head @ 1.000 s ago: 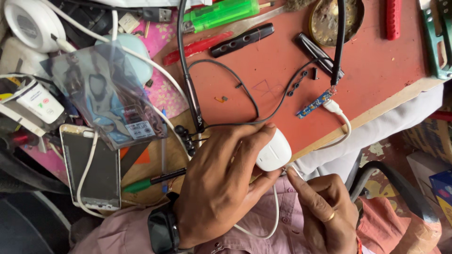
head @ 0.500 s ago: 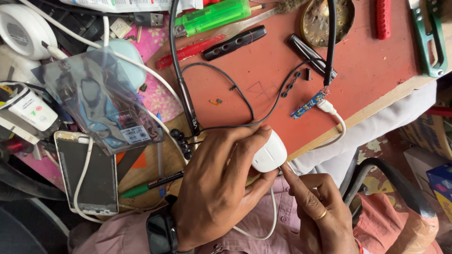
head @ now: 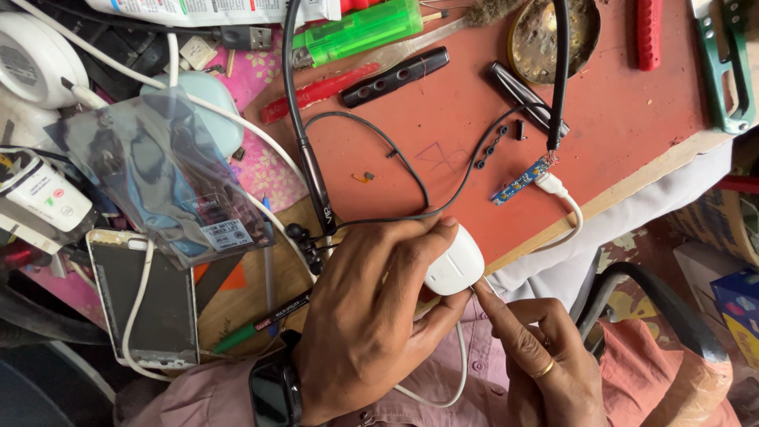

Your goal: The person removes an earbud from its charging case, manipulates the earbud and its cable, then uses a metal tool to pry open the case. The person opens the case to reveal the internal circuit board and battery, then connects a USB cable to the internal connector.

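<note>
My left hand (head: 371, 308) grips a white charger plug (head: 455, 265) at the front edge of the red workbench (head: 632, 119). My right hand (head: 538, 356), with a ring on one finger, touches the plug's lower side with its fingertips; whether it pinches something there I cannot tell. A white cable (head: 455, 372) loops down from the plug. Another stretch of white cable (head: 565, 205) ends in a connector on a small blue circuit board (head: 518, 182). A black neckband earphone (head: 308, 166) with thin wires lies just beyond my left hand.
A phone (head: 146, 296) lies at the left under a grey plastic pouch (head: 158, 182). Green lighter (head: 356, 32), red screwdriver (head: 316, 91), black casing halves (head: 395, 75), metal dish (head: 553, 35), red tool (head: 648, 32) and green frame (head: 731, 71) lie on the bench. A black chair arm (head: 648, 292) stands at right.
The view has drifted slightly; both hands stay on the white plug, my right fingers pressed a little closer against its underside.
</note>
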